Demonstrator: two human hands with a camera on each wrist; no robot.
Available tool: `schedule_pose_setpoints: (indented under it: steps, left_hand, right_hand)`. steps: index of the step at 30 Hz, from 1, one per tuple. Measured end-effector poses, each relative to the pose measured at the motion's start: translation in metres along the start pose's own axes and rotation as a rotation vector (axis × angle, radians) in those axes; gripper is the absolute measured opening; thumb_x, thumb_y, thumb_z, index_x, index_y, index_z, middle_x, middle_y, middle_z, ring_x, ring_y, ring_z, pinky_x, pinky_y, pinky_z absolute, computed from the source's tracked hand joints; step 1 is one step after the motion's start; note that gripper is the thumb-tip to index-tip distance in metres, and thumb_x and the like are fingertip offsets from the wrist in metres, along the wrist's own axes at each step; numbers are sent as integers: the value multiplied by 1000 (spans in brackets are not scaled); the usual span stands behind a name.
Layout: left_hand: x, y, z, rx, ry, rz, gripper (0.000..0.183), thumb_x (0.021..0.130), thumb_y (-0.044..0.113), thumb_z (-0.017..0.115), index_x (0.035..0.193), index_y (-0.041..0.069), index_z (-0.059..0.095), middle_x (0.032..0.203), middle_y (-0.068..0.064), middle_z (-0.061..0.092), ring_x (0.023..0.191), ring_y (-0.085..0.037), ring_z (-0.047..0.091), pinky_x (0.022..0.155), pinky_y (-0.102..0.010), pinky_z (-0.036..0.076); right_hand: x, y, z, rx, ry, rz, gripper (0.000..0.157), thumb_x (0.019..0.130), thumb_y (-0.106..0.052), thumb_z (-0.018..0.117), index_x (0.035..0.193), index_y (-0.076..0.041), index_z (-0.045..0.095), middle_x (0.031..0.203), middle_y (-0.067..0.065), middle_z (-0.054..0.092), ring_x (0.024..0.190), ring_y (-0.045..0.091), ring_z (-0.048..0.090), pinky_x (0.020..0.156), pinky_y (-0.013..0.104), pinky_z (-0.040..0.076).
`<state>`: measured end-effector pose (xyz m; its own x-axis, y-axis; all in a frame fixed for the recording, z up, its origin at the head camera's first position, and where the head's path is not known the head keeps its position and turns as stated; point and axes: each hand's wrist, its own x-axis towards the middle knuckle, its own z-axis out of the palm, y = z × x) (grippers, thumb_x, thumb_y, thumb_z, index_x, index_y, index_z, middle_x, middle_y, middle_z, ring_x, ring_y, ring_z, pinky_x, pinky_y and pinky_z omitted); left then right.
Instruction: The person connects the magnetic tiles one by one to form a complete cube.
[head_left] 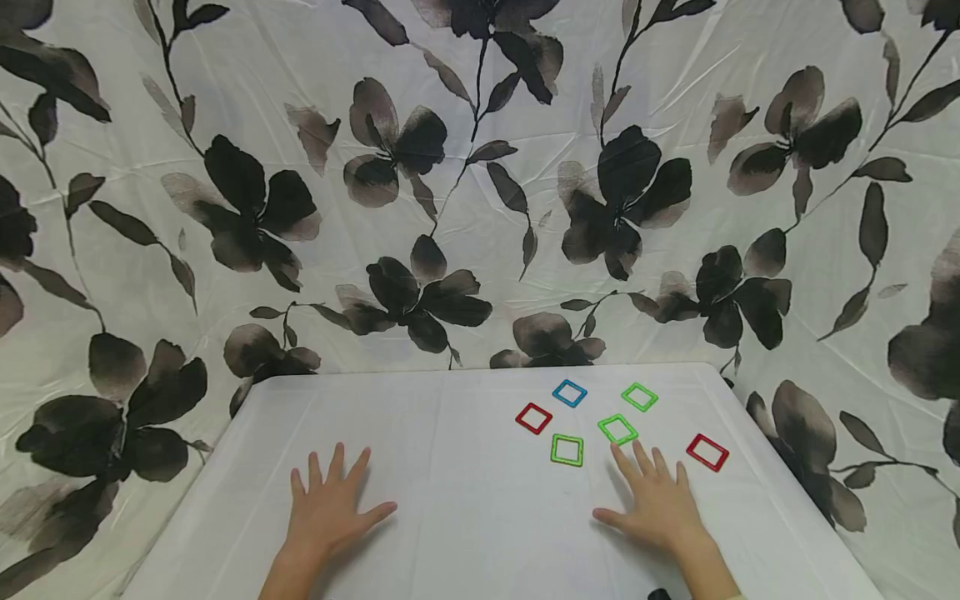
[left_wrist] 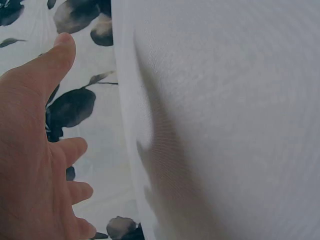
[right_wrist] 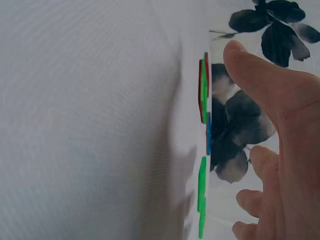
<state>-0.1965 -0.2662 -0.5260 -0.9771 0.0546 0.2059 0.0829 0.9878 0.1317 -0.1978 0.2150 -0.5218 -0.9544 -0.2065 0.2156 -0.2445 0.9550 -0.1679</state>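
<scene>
My left hand (head_left: pixel 327 507) hovers over the left half of the table with its fingers spread and nothing in it. Fingers apart, my right hand (head_left: pixel 656 504) is over the right half and also holds nothing. Its index fingertip overlaps the lower edge of a green square frame (head_left: pixel 602 427) in the head view. Around that lie a second green frame (head_left: pixel 552 450), a third green frame (head_left: pixel 626 391), a blue frame (head_left: pixel 557 387) and a red frame (head_left: pixel 520 414). Another red frame (head_left: pixel 722 462) lies right of the right hand. Shadows fall below both hands in the wrist views.
A white cloth covers the table (head_left: pixel 465 433). Behind it hangs a white curtain (head_left: pixel 525 275) with dark flowers, reaching down past both sides. A small black object (head_left: pixel 659 594) shows at the bottom edge beside the right wrist.
</scene>
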Motion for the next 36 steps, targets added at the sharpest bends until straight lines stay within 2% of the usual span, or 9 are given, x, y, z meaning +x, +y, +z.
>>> schedule_pose_setpoints:
  steps: [7, 12, 16, 20, 25, 30, 33, 36]
  left_hand:
    - [0, 2, -4, -18, -24, -2, 99, 73, 79, 57, 143, 10, 48, 147, -33, 31, 130, -65, 16, 97, -76, 4]
    - [2, 3, -5, -44, -46, 19, 96, 76, 77, 58, 143, 10, 48, 147, -31, 33, 131, -64, 16, 98, -75, 6]
    - [4, 4, -5, -70, -47, 52, 90, 78, 73, 59, 143, 11, 49, 146, -30, 36, 131, -63, 18, 99, -75, 11]
    - [6, 6, -4, -94, -85, 71, 86, 81, 70, 59, 143, 12, 48, 146, -29, 36, 131, -63, 21, 99, -74, 15]
    - [10, 12, -4, -133, -89, 90, 79, 84, 64, 62, 141, 11, 50, 145, -26, 39, 131, -58, 26, 100, -71, 19]
    - [19, 16, -2, -154, -75, 123, 74, 85, 57, 65, 140, 9, 51, 143, -24, 43, 130, -52, 35, 99, -66, 28]
    - [23, 19, -1, -167, -68, 123, 69, 86, 52, 67, 137, 8, 54, 142, -24, 44, 129, -47, 39, 97, -64, 32]
    - [23, 20, 1, -181, -94, 111, 64, 85, 48, 70, 135, 9, 56, 142, -22, 44, 129, -43, 40, 96, -64, 34]
  right_hand:
    - [2, 1, 1, 14, 10, -1, 97, 72, -69, 69, 145, -11, 45, 143, 25, 43, 128, 53, 38, 97, 72, 23]
    - [7, 3, 2, 42, 23, 0, 89, 75, -60, 73, 144, -9, 46, 141, 24, 46, 126, 51, 41, 96, 69, 28]
    - [12, 3, 2, 84, 73, -18, 80, 77, -49, 77, 139, -6, 51, 136, 22, 51, 122, 46, 46, 93, 63, 36]
    - [17, 2, 5, 127, 113, -32, 70, 77, -41, 80, 132, -5, 58, 128, 18, 57, 115, 38, 54, 88, 57, 42]
    - [21, -1, 8, 168, 145, -35, 59, 77, -35, 81, 126, -6, 63, 119, 14, 63, 109, 35, 58, 87, 55, 43]
    - [28, -3, 7, 190, 145, -12, 53, 78, -31, 81, 122, -7, 66, 115, 12, 64, 106, 33, 59, 85, 53, 45]
    - [32, -4, 6, 215, 126, 6, 49, 79, -29, 81, 120, -7, 66, 104, 7, 64, 94, 26, 60, 78, 46, 48]
    - [33, -6, 6, 251, 76, 49, 46, 79, -27, 81, 118, -8, 67, 87, -1, 59, 78, 17, 54, 66, 37, 46]
